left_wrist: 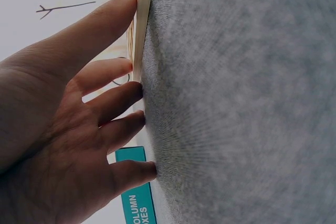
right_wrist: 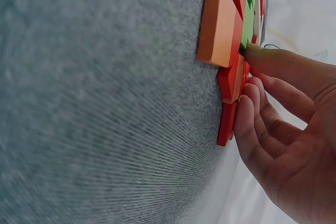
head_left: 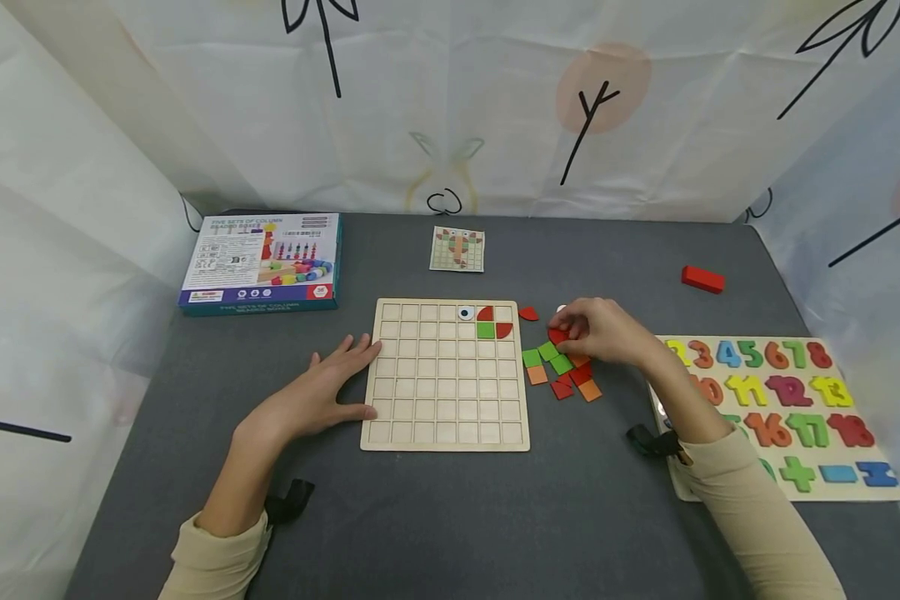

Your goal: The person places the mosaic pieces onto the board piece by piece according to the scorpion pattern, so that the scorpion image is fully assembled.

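Observation:
A wooden grid board lies flat in the middle of the table. Near its upper right corner sit a white eye piece, two red quarter-round pieces and a green square. With fingers spread, my left hand touches the board's left edge; the left wrist view shows the thumb against its side. Beside the board's right edge, thumb and fingertips of my right hand pinch a red piece, its outline partly hidden. Loose green squares, orange squares and red pieces lie under and around that hand.
A pattern card lies behind the board. At the back left is a boxed set, and at the back right a red block. My right forearm crosses a number puzzle board. White curtains surround the table.

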Tool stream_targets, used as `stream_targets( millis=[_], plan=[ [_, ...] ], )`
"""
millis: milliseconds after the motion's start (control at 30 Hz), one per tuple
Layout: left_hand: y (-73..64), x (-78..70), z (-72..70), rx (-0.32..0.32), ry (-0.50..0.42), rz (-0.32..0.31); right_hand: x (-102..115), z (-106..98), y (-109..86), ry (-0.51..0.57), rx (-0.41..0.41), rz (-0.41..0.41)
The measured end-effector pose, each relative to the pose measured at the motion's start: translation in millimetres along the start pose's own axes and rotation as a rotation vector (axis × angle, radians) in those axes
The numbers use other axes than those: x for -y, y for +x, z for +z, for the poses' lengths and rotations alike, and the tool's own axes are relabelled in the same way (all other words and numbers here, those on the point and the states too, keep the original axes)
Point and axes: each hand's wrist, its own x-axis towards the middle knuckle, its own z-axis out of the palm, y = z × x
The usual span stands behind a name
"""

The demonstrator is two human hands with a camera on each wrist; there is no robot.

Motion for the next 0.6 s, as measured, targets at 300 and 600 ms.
stream_targets(
  millis=[300, 600],
  plan=[
    [0.3, 0.2, -0.2, 0.003, -0.001, -0.001, -0.6, -3.0, 4.6, -0.038, 0.038, -0.004],
    [-0.6, -0.4, -0.7, 0.004, -0.008, -0.001, 1.3, -5.4, 5.6, -0.058, 0.061, -0.01]
  ],
)
